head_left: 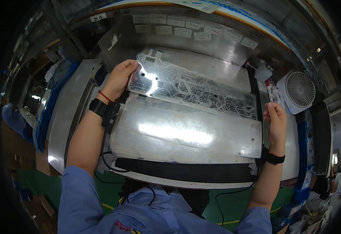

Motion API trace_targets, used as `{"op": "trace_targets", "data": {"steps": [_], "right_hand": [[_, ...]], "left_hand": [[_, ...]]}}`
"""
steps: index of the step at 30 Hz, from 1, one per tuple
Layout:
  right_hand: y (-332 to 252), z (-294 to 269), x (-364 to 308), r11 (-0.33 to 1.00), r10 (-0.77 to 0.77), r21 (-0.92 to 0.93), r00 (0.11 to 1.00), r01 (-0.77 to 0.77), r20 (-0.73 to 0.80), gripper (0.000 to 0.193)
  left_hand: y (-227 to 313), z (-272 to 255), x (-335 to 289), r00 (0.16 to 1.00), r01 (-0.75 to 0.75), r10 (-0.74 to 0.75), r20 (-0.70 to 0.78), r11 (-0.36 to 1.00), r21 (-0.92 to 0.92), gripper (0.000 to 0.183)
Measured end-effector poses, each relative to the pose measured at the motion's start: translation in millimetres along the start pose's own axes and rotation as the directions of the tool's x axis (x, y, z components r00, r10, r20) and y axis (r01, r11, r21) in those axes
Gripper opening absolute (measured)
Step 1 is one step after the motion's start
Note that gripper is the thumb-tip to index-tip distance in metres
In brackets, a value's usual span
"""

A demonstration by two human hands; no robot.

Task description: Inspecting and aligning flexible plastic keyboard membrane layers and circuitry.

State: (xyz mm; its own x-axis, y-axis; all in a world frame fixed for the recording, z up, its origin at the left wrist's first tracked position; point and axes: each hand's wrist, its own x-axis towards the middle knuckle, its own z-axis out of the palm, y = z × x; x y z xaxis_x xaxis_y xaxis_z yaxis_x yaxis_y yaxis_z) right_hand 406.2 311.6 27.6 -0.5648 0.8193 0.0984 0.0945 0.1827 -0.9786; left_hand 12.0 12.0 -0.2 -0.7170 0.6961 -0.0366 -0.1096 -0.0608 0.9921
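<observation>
Under the stack of clear sheets (170,134) lay a black mat (186,170), green floor (236,202) beyond its near side. Right of the stack, a white fan (300,89)! Over its far side, the left hand (119,78) pinched a patterned sheet (186,85) by the corner; to its right, the right hand (276,121) had thumb and forefinger pressed together, anything between unclear.

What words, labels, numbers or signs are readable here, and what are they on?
White slips on the metal panel: writing too small to read.
White label, upper left: dark characters, not copied here.
Blue shirt: red lettering, too blurred to read.
Clear sheet: circuit-like lines, no words discernible.
</observation>
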Motion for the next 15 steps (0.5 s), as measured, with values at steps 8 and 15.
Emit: {"op": "trace_targets", "data": {"steps": [8, 15], "right_hand": [[5.9, -0.3, 0.2, 0.947, 0.094, -0.312, 0.995, -0.078, 0.036, 0.032], [-2.0, 1.2, -4.2, 0.974, 0.170, -0.169, 0.979, -0.150, 0.110, 0.049]], "left_hand": [[-1.4, -2.7, -0.7, 0.996, -0.049, 0.048, 0.072, 0.999, 0.011, 0.016], [3.0, 0.3, -3.3, 0.998, -0.029, 0.030, 0.055, 0.999, -0.022, 0.015]]}}
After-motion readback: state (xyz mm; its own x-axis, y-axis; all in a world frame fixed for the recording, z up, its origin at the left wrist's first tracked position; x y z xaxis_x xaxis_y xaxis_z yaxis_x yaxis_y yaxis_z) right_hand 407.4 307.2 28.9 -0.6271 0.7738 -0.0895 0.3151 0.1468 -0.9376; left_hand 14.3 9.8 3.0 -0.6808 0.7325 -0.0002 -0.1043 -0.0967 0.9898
